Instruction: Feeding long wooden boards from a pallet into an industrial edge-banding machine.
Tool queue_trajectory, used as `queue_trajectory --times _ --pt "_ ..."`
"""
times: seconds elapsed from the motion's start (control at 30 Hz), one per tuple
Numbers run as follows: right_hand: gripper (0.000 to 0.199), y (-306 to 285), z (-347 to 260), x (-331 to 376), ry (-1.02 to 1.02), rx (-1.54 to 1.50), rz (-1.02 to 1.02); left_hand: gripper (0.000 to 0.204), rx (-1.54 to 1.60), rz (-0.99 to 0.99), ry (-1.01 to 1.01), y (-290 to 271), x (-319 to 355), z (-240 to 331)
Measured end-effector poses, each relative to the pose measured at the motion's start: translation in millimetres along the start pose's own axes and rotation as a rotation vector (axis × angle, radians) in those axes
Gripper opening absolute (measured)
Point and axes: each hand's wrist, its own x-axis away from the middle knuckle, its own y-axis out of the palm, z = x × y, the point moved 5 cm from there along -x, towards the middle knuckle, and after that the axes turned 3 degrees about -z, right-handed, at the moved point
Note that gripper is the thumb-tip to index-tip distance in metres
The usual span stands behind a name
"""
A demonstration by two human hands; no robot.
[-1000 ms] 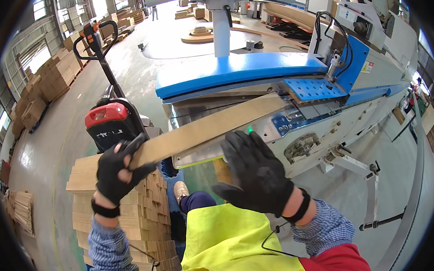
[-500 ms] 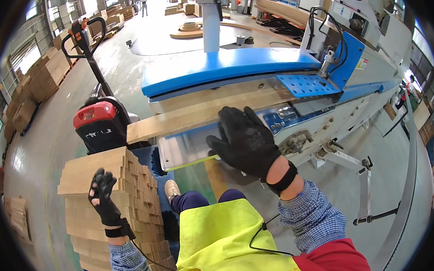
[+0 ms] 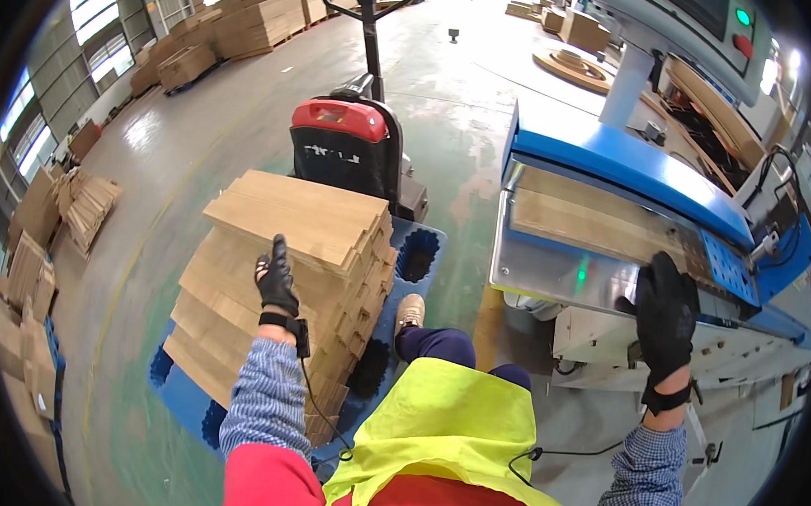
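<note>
left hand [image 3: 276, 279] open, on board stack [image 3: 287, 266] | right hand [image 3: 665, 310] open, flat on machine bed [image 3: 558, 278] by board [image 3: 588, 227] | blue pallet [image 3: 419, 254], green floor [image 3: 201, 163]

Glossy grey-green concrete floor [image 3: 247, 147], bright windows [image 3: 99, 23] at left, daylight glare, stacked timber [image 3: 244, 20] behind.

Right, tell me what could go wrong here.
The right hand rests on the metal infeed edge of the machine, beside the wooden board; its fingers could get pinched. The board stack on the blue pallet is fanned unevenly, so the left hand reaching onto it might dislodge boards.
</note>
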Motion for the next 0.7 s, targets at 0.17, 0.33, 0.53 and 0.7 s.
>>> queue_trajectory --times 0.17,0.33,0.53,0.7 --pt "0.043 2 2 0 -0.042 0.004 0.025 0.107 -0.055 0.114 -0.063 10 -46 -37" --pt "0.044 19 18 9 0.089 -0.172 -0.016 0.116 -0.590 0.272 -0.022 42 -49 -62" --pt "0.044 6 20 12 0.009 0.003 -0.003 0.047 0.087 0.078 -0.174 57 -55 -102" --pt "0.024 1 10 3 0.031 -0.237 0.123 0.025 0.243 -0.278 0.102 -59 -85 -110"
